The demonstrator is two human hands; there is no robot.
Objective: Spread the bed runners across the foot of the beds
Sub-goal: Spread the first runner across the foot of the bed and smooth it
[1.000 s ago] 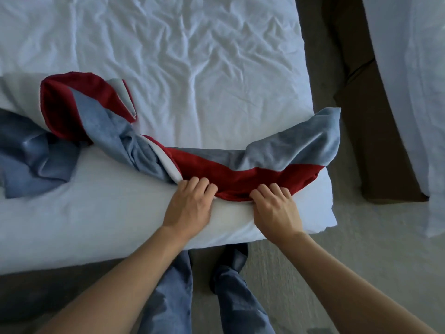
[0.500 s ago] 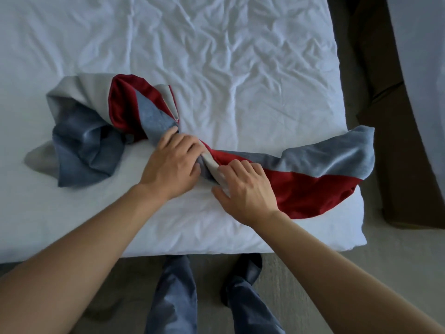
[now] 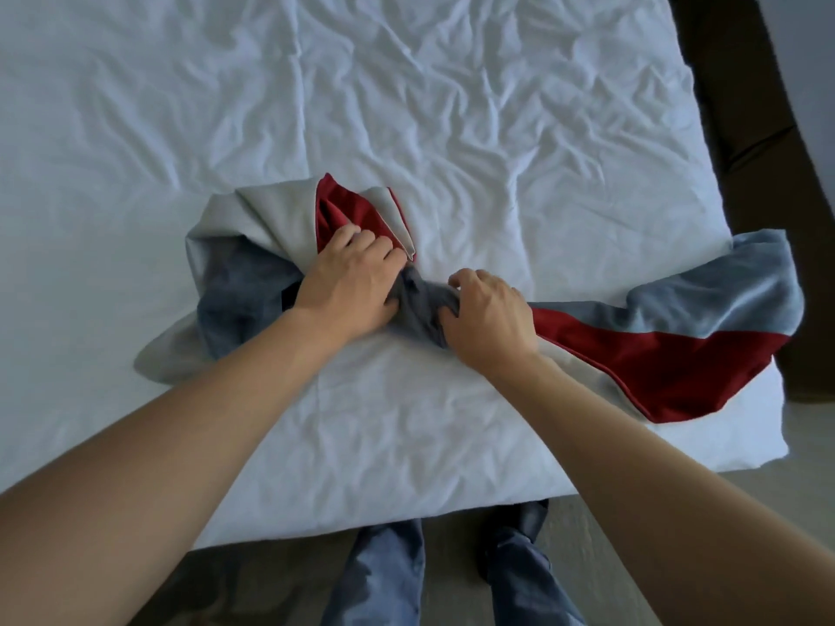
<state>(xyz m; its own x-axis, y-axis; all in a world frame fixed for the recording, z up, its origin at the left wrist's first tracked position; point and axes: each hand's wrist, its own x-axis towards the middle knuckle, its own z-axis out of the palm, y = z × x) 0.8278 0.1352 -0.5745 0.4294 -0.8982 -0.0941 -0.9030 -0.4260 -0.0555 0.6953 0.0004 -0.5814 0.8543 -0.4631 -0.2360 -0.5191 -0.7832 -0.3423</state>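
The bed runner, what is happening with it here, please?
A person stands at the foot of a bed with white sheets and works on a red and grey bed runner. Its right part lies flat to the bed's right edge; the left part is bunched in a heap. The left hand grips the heap, and the right hand grips the twisted middle. The runner is not yet spread out.
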